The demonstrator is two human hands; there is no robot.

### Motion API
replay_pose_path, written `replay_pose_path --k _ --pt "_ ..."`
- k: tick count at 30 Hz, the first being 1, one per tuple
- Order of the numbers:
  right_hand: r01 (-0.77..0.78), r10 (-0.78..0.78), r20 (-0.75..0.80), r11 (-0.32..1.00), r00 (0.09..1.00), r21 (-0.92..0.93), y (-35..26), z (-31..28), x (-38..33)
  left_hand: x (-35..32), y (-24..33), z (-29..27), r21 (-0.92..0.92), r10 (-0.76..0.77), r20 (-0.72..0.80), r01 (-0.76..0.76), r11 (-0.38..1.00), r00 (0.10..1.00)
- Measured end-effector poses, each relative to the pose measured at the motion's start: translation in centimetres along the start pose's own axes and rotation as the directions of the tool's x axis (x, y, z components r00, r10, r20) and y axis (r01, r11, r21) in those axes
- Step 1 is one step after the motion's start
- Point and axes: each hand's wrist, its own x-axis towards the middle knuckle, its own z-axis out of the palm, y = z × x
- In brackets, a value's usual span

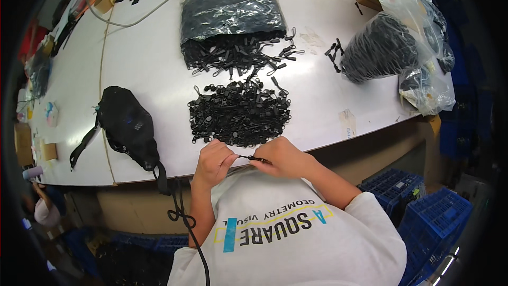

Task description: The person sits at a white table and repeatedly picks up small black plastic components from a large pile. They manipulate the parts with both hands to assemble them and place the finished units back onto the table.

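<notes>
Close to my body at the table's front edge, both hands hold a small black cord zipper pull (pixel 250 157), stretched between them. My left hand (pixel 215 161) pinches one end of it. Thumb and fingers of my right hand (pixel 283 158) are closed round the other end, partly hiding it. Just beyond my hands lies a pile of small black zipper sliders (pixel 238 114). Farther off, many loose black cord pulls (pixel 227 53) with loops spill from the mouth of a clear plastic bag (pixel 233 13) filled with more of them.
A black mesh bag (pixel 127 124) with a strap lies on the white table (pixel 169 95) at left. Filled plastic bags (pixel 381 47) stand at right, beside a few loose pulls (pixel 334 55). Blue crates (pixel 434 228) sit below at right. Another person (pixel 46 209) is at far left.
</notes>
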Motion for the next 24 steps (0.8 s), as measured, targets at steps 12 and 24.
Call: replay_pose_path --k 12,24 --pt "-0.284 0.687 -0.581 0.718 0.437 0.635 7.2 -6.6 -1.3 -1.6 0.1 -0.5 0.258 -0.398 -0.472 0.555 0.791 0.787" --pt "-0.112 0.703 -0.511 0.634 0.494 0.765 3.0 -2.2 -1.5 -2.8 -0.2 -2.8 0.535 -0.503 -0.313 0.588 0.607 0.805"
